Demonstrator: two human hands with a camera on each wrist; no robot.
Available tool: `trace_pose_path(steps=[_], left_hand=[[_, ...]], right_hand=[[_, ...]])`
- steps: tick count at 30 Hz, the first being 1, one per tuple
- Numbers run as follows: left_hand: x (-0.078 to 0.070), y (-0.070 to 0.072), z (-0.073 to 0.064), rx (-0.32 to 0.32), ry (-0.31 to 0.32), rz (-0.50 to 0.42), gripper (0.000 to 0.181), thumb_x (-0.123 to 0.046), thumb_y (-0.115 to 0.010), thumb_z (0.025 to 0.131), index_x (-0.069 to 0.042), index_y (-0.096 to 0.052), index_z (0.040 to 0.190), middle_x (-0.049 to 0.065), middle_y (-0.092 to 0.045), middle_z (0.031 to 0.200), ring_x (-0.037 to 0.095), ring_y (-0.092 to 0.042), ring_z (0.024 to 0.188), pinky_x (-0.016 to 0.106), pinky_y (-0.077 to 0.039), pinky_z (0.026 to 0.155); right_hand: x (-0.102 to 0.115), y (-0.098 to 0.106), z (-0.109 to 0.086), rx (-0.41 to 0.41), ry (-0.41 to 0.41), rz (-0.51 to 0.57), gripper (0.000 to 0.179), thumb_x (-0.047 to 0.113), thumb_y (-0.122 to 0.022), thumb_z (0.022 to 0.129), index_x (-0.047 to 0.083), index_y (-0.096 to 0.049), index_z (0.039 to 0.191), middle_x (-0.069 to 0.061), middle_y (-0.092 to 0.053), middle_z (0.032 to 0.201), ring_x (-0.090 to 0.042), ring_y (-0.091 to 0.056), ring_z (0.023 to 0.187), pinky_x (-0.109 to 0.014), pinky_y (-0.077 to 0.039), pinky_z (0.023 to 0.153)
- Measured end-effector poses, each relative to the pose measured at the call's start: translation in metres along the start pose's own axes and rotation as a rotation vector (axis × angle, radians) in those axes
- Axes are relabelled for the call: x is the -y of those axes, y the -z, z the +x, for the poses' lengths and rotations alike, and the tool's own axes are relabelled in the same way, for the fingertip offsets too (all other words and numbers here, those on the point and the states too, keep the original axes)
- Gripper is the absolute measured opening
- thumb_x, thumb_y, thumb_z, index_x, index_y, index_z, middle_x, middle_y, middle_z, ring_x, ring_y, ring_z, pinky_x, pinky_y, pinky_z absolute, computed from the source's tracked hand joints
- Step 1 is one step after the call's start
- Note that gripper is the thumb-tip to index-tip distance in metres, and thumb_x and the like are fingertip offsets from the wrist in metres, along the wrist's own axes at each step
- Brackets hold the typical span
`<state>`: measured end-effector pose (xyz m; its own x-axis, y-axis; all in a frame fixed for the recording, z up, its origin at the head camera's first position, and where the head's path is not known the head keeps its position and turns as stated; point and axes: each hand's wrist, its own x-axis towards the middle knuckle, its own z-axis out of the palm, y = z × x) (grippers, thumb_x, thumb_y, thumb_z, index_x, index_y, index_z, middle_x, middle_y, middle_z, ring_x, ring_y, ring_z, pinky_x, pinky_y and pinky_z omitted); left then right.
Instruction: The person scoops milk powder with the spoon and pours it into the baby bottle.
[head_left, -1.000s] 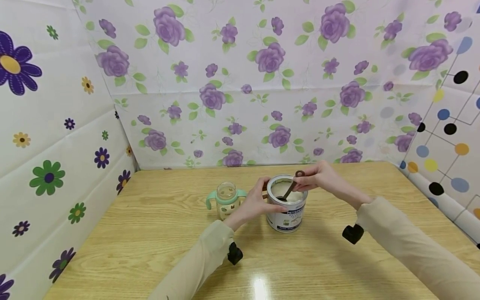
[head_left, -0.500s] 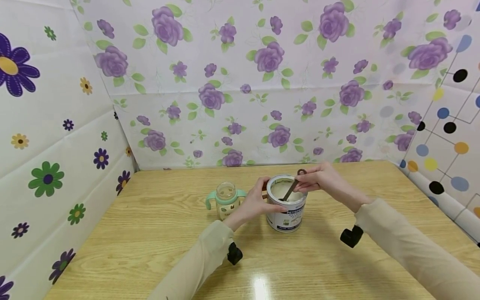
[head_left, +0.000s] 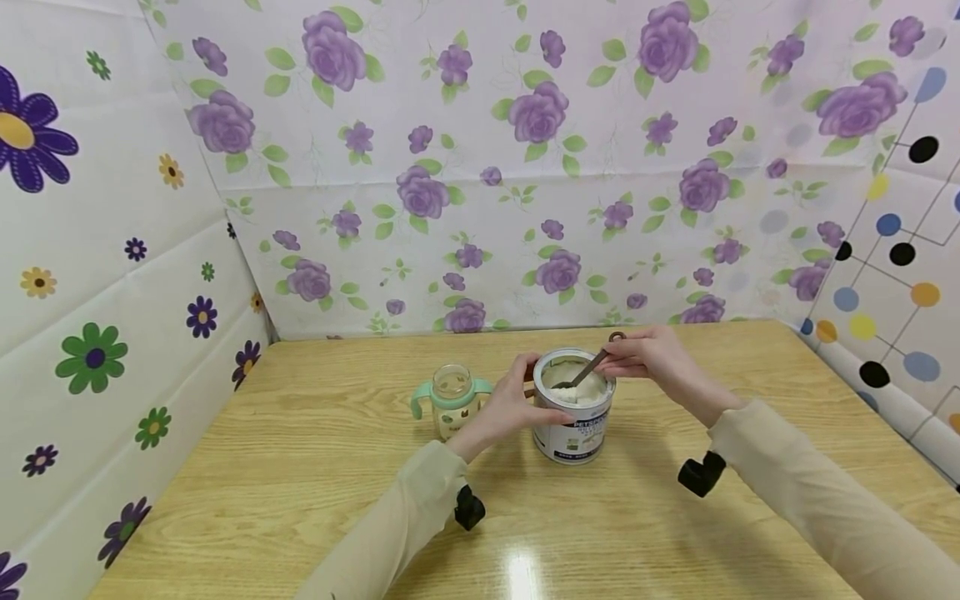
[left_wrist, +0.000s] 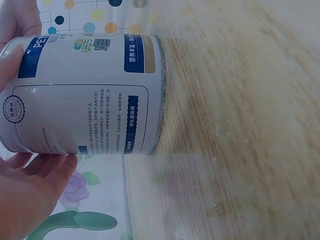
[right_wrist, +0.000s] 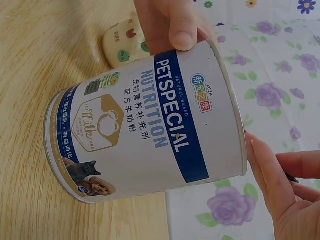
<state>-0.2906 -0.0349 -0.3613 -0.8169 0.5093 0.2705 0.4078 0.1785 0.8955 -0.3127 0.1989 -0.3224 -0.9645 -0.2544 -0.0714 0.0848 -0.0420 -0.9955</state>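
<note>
A white and blue milk powder can [head_left: 567,440] stands upright on the table, its top open. My left hand [head_left: 504,415] grips it from the left, with thumb in front and fingers behind; the left wrist view shows both sides of the can [left_wrist: 75,95] held. Pale powder [head_left: 588,390] lies inside. Over the rim, my right hand [head_left: 660,362] pinches the handle of a dark brown scoop [head_left: 596,363]. The scoop leans to the right, its lower end in the can at the powder. In the right wrist view the can [right_wrist: 135,125] hides most of the scoop.
Left of the can stands a clear baby bottle [head_left: 454,404] with mint-green handles, partly behind my left hand. A wooden table [head_left: 337,467] bears everything. Flower-printed cloth [head_left: 480,167] rises behind its back edge.
My right hand has shifted slightly right, tilting the scoop's handle further over. The scoop's end has moved left in the powder, where a white clump now shows. My left hand and the can stay put.
</note>
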Motion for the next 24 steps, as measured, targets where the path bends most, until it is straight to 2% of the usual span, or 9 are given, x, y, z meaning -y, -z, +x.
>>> trace_pose_path(steps=[5,8,11,15,18,24], left_hand=[[-0.002,0.0,-0.001,0.005,0.014,0.004,0.075,-0.005,-0.076,0.072,0.005,-0.03,0.13,0.022,-0.041,0.124,0.033,-0.041,0.113,0.044,-0.036,0.092],[-0.002,0.0,-0.001,0.003,0.019,0.011,0.075,-0.006,-0.076,0.072,0.004,-0.031,0.13,0.02,-0.042,0.123,0.03,-0.042,0.112,0.041,-0.038,0.09],[0.0,0.0,0.0,0.0,0.016,0.008,0.075,-0.006,-0.077,0.071,0.003,-0.031,0.13,0.018,-0.043,0.122,0.03,-0.043,0.112,0.04,-0.039,0.09],[0.001,0.0,0.0,0.0,0.015,0.008,0.075,-0.006,-0.077,0.071,0.003,-0.031,0.13,0.016,-0.043,0.121,0.03,-0.042,0.112,0.04,-0.038,0.09],[0.0,0.001,-0.001,0.0,0.023,0.014,0.076,-0.007,-0.077,0.072,0.003,-0.03,0.131,0.016,-0.043,0.123,0.031,-0.041,0.114,0.041,-0.037,0.091],[0.002,0.001,0.0,0.003,0.023,0.013,0.075,-0.007,-0.077,0.072,0.003,-0.03,0.13,0.017,-0.043,0.122,0.031,-0.042,0.113,0.041,-0.039,0.09]], right_hand=[[0.001,0.001,-0.001,-0.053,0.007,0.058,0.023,-0.002,-0.053,0.09,-0.018,-0.052,0.106,-0.021,-0.064,0.08,-0.027,-0.064,0.077,-0.033,-0.048,0.075],[-0.001,0.005,-0.002,-0.052,0.024,0.116,0.031,-0.004,-0.051,0.09,-0.022,-0.044,0.114,-0.022,-0.064,0.081,-0.027,-0.064,0.08,-0.034,-0.046,0.079],[-0.004,0.01,-0.004,-0.039,0.051,0.17,0.031,-0.006,-0.049,0.091,-0.022,-0.043,0.116,-0.023,-0.063,0.084,-0.028,-0.063,0.082,-0.035,-0.044,0.081],[-0.005,0.015,-0.006,-0.041,0.077,0.22,0.018,-0.005,-0.05,0.09,-0.011,-0.058,0.105,-0.023,-0.063,0.086,-0.029,-0.063,0.084,-0.034,-0.044,0.081],[-0.005,0.016,-0.007,-0.04,0.091,0.238,0.014,-0.004,-0.051,0.09,-0.002,-0.065,0.094,-0.023,-0.062,0.088,-0.03,-0.062,0.086,-0.034,-0.044,0.082],[-0.006,0.016,-0.007,-0.042,0.075,0.232,0.013,-0.004,-0.053,0.089,-0.005,-0.065,0.094,-0.023,-0.063,0.088,-0.029,-0.062,0.086,-0.034,-0.044,0.081]])
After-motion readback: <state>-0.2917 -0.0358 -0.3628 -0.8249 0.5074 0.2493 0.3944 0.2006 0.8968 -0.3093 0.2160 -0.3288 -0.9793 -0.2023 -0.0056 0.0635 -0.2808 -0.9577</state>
